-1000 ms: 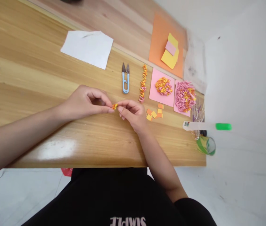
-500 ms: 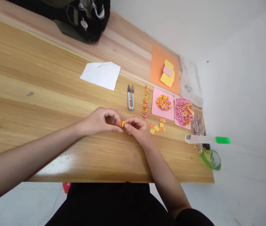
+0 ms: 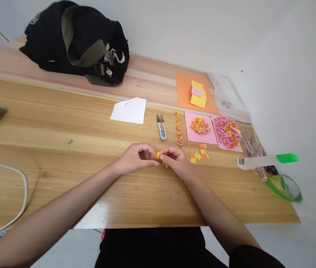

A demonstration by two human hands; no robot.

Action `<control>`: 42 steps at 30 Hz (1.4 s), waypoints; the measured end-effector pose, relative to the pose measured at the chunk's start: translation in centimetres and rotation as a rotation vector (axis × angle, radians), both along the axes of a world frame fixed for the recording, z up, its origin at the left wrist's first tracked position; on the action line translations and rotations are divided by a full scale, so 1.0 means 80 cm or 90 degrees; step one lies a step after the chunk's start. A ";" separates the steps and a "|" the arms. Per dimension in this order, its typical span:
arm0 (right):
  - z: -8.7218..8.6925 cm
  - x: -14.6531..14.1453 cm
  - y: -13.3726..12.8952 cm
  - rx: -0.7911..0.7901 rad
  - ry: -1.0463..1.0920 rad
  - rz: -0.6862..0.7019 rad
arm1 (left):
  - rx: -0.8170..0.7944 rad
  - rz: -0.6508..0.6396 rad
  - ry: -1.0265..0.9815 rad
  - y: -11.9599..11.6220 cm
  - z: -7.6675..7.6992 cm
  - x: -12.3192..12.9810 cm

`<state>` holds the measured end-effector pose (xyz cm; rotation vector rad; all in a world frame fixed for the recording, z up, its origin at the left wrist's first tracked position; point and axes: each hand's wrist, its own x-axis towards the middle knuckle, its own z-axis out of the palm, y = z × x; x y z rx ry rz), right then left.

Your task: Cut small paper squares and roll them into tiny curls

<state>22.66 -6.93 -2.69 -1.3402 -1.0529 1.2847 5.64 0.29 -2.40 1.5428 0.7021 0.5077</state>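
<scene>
Between the fingertips of both hands is a small yellow-and-orange bunch (image 3: 157, 155), too small to make out in detail. My left hand (image 3: 136, 159) pinches its left end with thumb and fingers. The right end is pinched by my right hand (image 3: 178, 162). Beyond them lie blue thread snips (image 3: 161, 128), blades pointing away. A line of similar orange, yellow and pink bunches (image 3: 178, 128) runs beside the snips. Several small yellow and orange paper pieces (image 3: 198, 156) lie just right of my right hand.
Two pink sheets bear an orange-yellow pile (image 3: 201, 126) and a pink pile (image 3: 227, 133). Behind are white paper (image 3: 130, 111), an orange sheet (image 3: 182, 93) and a black bag (image 3: 51, 44). A green-tipped white strip (image 3: 258, 162) and green tape roll (image 3: 275, 190) are at right.
The camera view has swung, bringing more of the bag, a white cable and a dark object at left into sight. Both hands keep their pinch on the small bunch.
</scene>
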 end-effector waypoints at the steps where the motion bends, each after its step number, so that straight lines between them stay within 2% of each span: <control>1: 0.000 0.000 0.000 0.000 -0.001 -0.001 | 0.010 0.001 0.001 0.000 -0.001 0.000; 4: -0.001 0.002 -0.001 -0.007 0.006 -0.004 | 0.084 -0.010 0.004 -0.002 -0.007 0.000; 8: -0.004 0.006 -0.004 -0.020 0.041 -0.019 | 0.324 -0.074 0.074 -0.006 -0.011 0.001; 10: -0.007 0.008 -0.007 -0.025 0.062 -0.027 | 0.358 -0.076 0.087 -0.009 -0.010 0.001; 16: -0.010 0.011 -0.015 -0.063 0.101 -0.045 | 0.359 -0.059 0.076 -0.012 -0.008 0.001; 22: 0.003 0.004 -0.010 -0.025 0.035 -0.048 | 0.358 -0.056 0.058 -0.009 -0.002 0.000; 29: -0.003 -0.004 -0.007 -0.011 -0.043 -0.118 | 0.326 -0.026 0.060 -0.005 -0.008 0.000; 35: -0.007 -0.016 0.003 0.003 -0.038 -0.171 | 0.252 0.007 0.048 -0.005 -0.011 0.006; 42: 0.011 -0.037 0.015 -0.029 0.043 -0.219 | 0.163 0.091 0.014 -0.005 -0.013 0.006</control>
